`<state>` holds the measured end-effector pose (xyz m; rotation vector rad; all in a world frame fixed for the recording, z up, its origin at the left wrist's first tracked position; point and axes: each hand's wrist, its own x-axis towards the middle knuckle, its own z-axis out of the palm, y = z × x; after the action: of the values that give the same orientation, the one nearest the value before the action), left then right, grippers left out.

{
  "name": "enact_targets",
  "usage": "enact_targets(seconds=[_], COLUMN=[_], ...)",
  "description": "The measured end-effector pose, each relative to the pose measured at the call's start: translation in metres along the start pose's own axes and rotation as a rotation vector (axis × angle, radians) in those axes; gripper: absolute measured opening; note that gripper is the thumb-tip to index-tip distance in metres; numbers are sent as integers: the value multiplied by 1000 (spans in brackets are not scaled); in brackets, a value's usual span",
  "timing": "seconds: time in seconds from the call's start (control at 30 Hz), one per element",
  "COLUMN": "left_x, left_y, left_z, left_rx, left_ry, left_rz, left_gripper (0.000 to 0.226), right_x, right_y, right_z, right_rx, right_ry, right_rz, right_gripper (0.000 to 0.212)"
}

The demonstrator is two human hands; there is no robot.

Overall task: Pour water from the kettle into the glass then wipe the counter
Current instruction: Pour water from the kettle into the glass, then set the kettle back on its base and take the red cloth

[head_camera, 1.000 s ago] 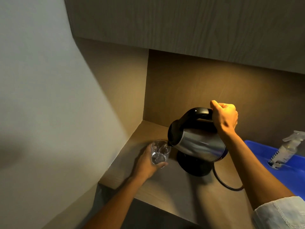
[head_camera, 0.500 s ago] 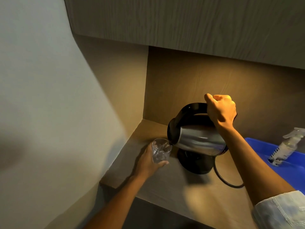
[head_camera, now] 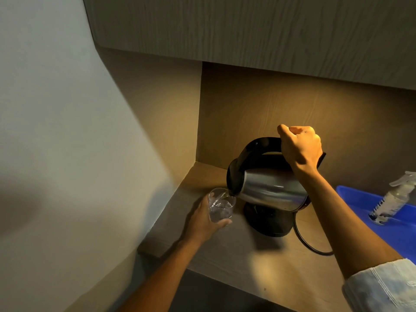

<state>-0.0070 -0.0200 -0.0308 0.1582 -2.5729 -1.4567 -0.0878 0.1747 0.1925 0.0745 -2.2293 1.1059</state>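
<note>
Right hand (head_camera: 300,147) fisted on tilted kettle (head_camera: 270,190) handle, left hand (head_camera: 203,219) around glass (head_camera: 220,207)

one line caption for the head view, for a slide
Right hand tilts steel kettle, pouring water into clear glass held by left hand.

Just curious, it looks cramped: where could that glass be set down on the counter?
The wooden counter is bare along its front edge, between the black kettle base and the edge, and in the back corner by the wall. It is crowded around the base, its black cord, and the blue tray holding a clear spray bottle.
</note>
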Motion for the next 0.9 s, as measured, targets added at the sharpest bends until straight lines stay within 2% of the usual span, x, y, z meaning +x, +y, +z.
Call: enact_targets(seconds=[0.13, 0.27, 0.47, 0.7, 0.9], left_x=[2, 0, -3, -2, 0], left_y=[-3, -4, -5, -5, 0], left_z=[1, 0, 0, -3, -8], left_rx=[-63, -94, -102, -56, -77], left_ry=[-19, -7, -1, -3, -44], left_rz=[-15, -7, -10, -1, 13], left_gripper=[105, 101, 110, 110, 96], right_x=[-1, 1, -9, -34, -48], right_y=[17, 42, 77, 123, 151], right_z=[-6, -16, -27, -20, -9], right_rx=[35, 128, 535, 805, 1037], right_ry=[10, 79, 205, 258, 294], right_rz=[140, 439, 719, 867, 913], right_gripper=[44, 36, 24, 26, 28])
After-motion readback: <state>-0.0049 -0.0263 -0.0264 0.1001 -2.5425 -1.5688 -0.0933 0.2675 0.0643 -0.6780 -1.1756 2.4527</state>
